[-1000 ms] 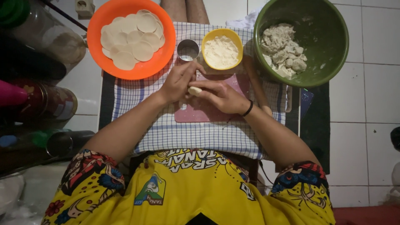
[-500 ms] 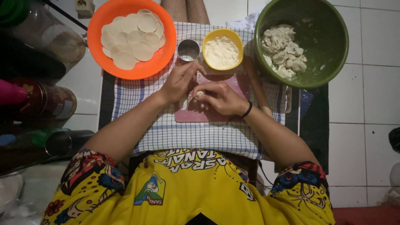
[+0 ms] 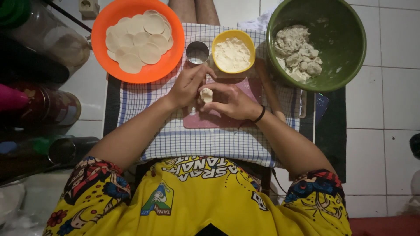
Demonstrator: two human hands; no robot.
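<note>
Both hands meet over the pink board (image 3: 218, 119), and the small dough ball (image 3: 206, 95) sits between them, pinched by the fingertips: the right hand (image 3: 232, 102) cups it from below and the side with fingers curled round it, while the left hand (image 3: 187, 85) closes on it from above with thumb and forefinger. A second ago the hands lay flatter and closer together with the dough mostly hidden under the fingers; now the piece has come up into plain view at the fingertips, lifted off the board and looking rounded, so the shaping of this piece seems well along. Just beyond the grip stand a small metal cup (image 3: 197, 52) and a yellow bowl of flour (image 3: 233, 52); beyond and to the left is the orange plate (image 3: 109, 65) with flat dough rounds (image 3: 140, 41), beyond and to the right the green bowl (image 3: 345, 61) holding rough dough lumps (image 3: 297, 52). A rolling pin (image 3: 270, 94) lies just right of the right hand, on the checked cloth (image 3: 175, 140).
</note>
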